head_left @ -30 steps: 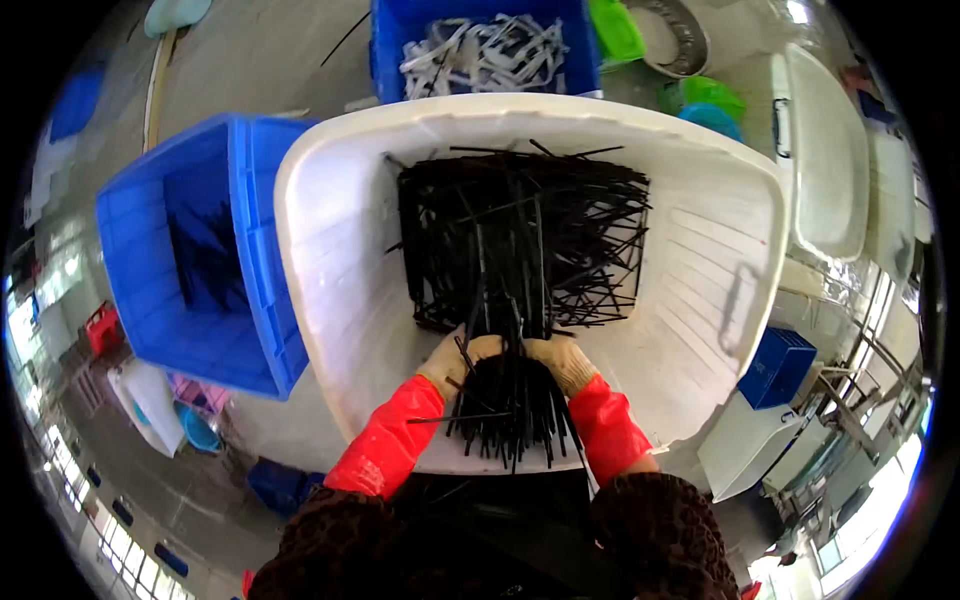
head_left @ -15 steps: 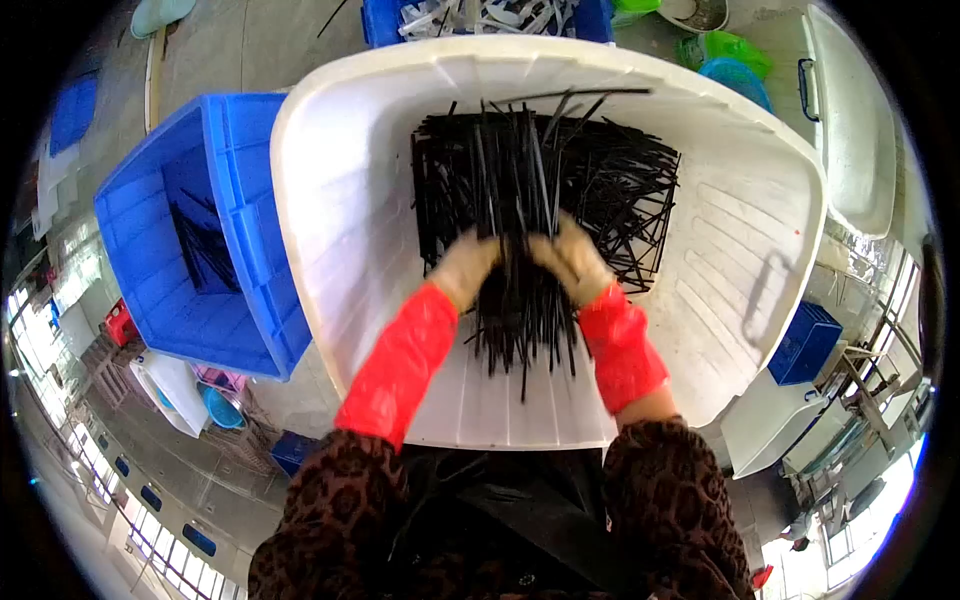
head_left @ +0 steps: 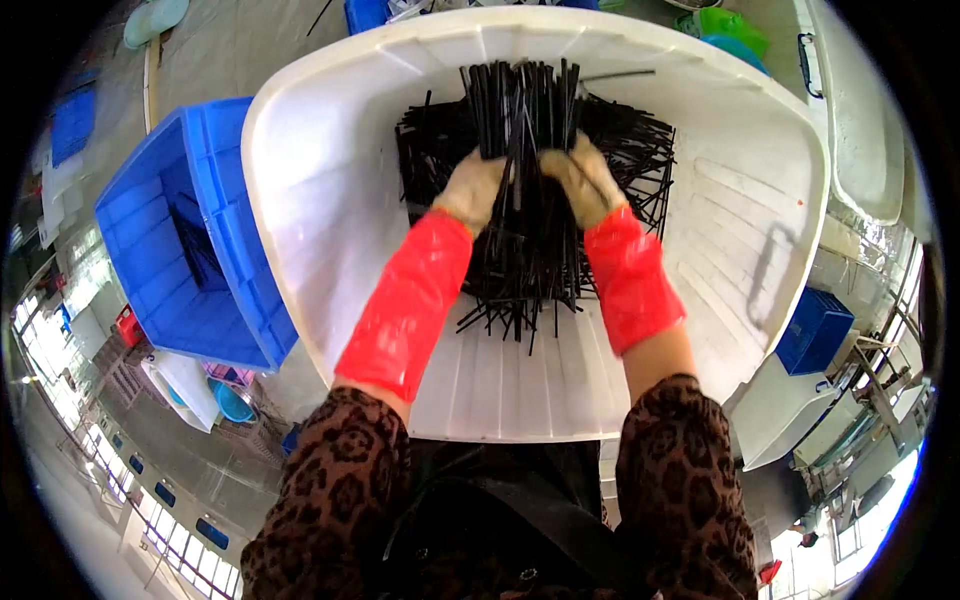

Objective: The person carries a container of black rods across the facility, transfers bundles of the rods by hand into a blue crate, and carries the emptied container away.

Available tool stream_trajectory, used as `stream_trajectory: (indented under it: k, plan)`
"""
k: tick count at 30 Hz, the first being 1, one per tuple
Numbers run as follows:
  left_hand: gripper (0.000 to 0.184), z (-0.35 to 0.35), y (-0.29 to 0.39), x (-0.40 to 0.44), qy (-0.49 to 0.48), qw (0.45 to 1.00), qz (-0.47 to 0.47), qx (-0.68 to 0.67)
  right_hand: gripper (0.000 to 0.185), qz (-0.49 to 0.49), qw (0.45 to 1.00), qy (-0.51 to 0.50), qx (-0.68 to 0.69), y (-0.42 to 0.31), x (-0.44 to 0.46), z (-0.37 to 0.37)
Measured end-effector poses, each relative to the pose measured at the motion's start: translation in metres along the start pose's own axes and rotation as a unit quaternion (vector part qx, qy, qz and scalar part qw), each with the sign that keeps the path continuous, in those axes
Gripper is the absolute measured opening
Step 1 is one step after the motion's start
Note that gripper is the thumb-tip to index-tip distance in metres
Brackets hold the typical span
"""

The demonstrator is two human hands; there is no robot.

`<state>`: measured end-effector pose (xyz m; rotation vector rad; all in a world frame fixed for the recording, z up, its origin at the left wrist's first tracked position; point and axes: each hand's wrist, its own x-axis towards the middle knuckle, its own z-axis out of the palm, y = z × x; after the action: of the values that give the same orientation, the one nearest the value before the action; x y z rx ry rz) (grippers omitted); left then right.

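Between my two gloved hands is a thick bundle of thin black sticks (head_left: 525, 110), standing lengthwise with its top ends fairly even. My left hand (head_left: 474, 188), in a pale glove with a red sleeve cover, is closed against the bundle's left side. Pressing from the right side is my right hand (head_left: 585, 178), gloved the same way, fingers curled round the sticks. Below and around the bundle, many loose black sticks (head_left: 640, 165) lie criss-cross on the bottom of a large white tub (head_left: 740, 210). The sticks hide some of my fingertips.
A blue crate (head_left: 225, 210) with some black sticks inside stands against the tub's left side. Beyond the far rim is another blue bin (head_left: 368, 14) holding pale pieces. To the right are a white basin (head_left: 862, 130) and a dark blue crate (head_left: 815, 330).
Both hands have moved away from me, up the view, with the bundle. Its top ends, uneven and spread before, are now more level and closer together.
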<state>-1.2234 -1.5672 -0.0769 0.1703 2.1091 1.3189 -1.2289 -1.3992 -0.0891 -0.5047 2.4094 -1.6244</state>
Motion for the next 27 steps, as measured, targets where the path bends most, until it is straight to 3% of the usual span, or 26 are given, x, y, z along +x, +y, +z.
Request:
stream_trajectory:
  k: [1,2,3,4,5,6,7,8,9,10,12,13,14,15,16,17,18,20,22,25,27]
  plan:
    - [0.027,-0.004,0.001,0.004,0.043,0.955,0.163,0.245,0.017,0.021,0.995,-0.032,-0.094,-0.009,0.002,-0.006]
    - [0.027,0.0,0.005,0.002,0.045,0.954,0.163,0.246,0.021,0.038,0.979,-0.064,-0.192,-0.018,0.009,-0.014]
    - [0.026,0.004,0.011,-0.001,0.015,0.932,0.134,0.338,0.025,0.191,0.981,-0.029,-0.031,-0.023,0.008,-0.014]
    - [0.026,0.007,0.017,-0.006,-0.016,0.899,0.103,0.426,0.028,0.334,0.933,0.007,0.132,-0.031,0.007,-0.014]
    - [0.028,0.009,0.033,-0.019,-0.098,0.864,0.033,0.493,0.028,0.31,0.931,0.025,0.191,-0.05,-0.003,-0.012]
    - [0.028,0.01,0.043,-0.033,-0.192,0.795,0.036,0.574,0.027,0.367,0.902,0.039,0.224,-0.075,-0.004,-0.01]
    - [0.029,0.032,0.015,-0.052,0.024,0.94,0.099,0.326,0.026,0.406,0.885,0.043,0.223,-0.096,-0.015,-0.007]
    - [0.03,0.035,0.036,-0.07,-0.013,0.98,0.003,0.196,0.026,0.444,0.867,0.046,0.221,-0.112,-0.024,-0.003]
    - [0.031,0.036,0.047,-0.094,-0.024,0.976,-0.012,0.217,0.028,0.422,0.878,0.017,0.226,-0.086,-0.061,0.018]
    - [0.03,0.053,0.035,-0.121,-0.003,0.99,-0.038,0.135,0.029,0.475,0.85,0.027,0.227,-0.112,-0.067,0.019]
    - [0.03,0.068,0.027,-0.153,0.023,0.997,-0.06,0.044,0.033,0.524,0.848,-0.007,0.072,-0.152,-0.086,0.029]
    - [0.028,0.066,0.032,-0.161,0.043,0.961,-0.216,-0.167,0.032,0.535,0.84,-0.033,0.085,-0.153,-0.088,0.033]
    - [0.028,0.066,0.034,-0.166,0.06,0.856,-0.357,-0.369,0.032,0.546,0.83,-0.063,0.097,-0.155,-0.087,0.036]
    - [0.028,0.065,0.032,-0.173,0.064,0.853,-0.356,-0.375,0.031,0.556,0.825,-0.049,0.089,-0.162,-0.083,0.04]
    - [0.029,0.059,0.031,-0.188,0.076,0.811,-0.377,-0.441,0.029,0.567,0.819,-0.036,0.08,-0.181,-0.076,0.046]
    - [0.03,0.045,0.031,-0.204,0.095,0.766,-0.387,-0.504,0.027,0.535,0.837,-0.008,0.116,-0.216,-0.061,0.055]
    - [0.03,0.031,0.034,-0.222,0.107,0.766,-0.376,-0.511,0.025,0.491,0.868,-0.031,0.071,-0.232,-0.061,0.073]
    - [0.037,0.018,0.03,-0.232,0.129,0.804,-0.311,-0.49,0.026,0.488,0.868,0.007,0.089,-0.275,-0.043,0.074]
    - [0.039,-0.02,0.064,-0.22,0.167,0.834,-0.221,-0.477,0.026,0.427,0.896,0.038,0.111,-0.271,-0.036,0.073]
    - [0.04,-0.117,0.114,-0.264,0.162,0.807,-0.189,-0.535,0.033,0.359,0.93,0.049,0.065,-0.336,-0.013,0.092]
    - [0.04,-0.182,0.133,-0.294,0.173,0.855,-0.161,-0.462,0.033,0.346,0.933,0.074,0.057,-0.394,0.023,0.112]
